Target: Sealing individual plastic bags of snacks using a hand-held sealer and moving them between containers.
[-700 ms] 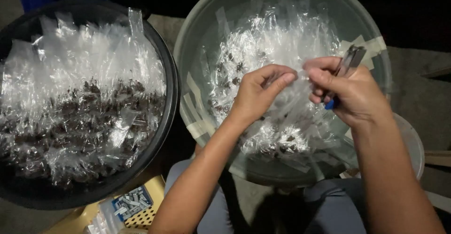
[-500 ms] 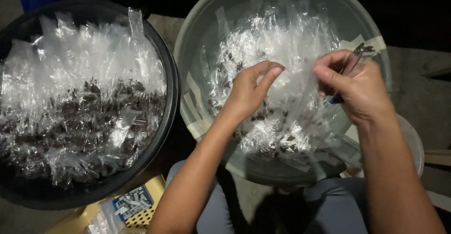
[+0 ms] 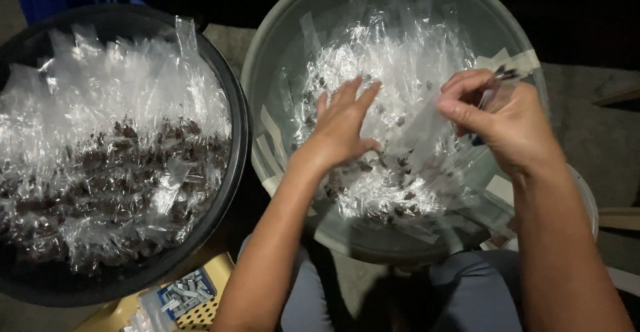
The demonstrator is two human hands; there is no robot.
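Observation:
My left hand (image 3: 343, 122) hovers flat, fingers spread, over a heap of small clear plastic packets (image 3: 393, 72) with dark bits inside, lying in a grey-green basin (image 3: 280, 45). My right hand (image 3: 497, 115) is to the right of it, fingers pinched on a clear plastic packet (image 3: 427, 122) that hangs down toward the heap. A dark thin tool (image 3: 501, 75) sticks out between the fingers of that hand; its kind is unclear.
A black basin (image 3: 230, 172) on the left is full of similar clear packets with dark contents. A yellow basket (image 3: 193, 305) with small grey pieces in a bag sits below it. My knees in grey trousers (image 3: 467, 299) are under the grey-green basin.
My hands have drawn apart. The left hand let go of the packet and spread its fingers over the heap, while the right hand keeps the packet and the tool.

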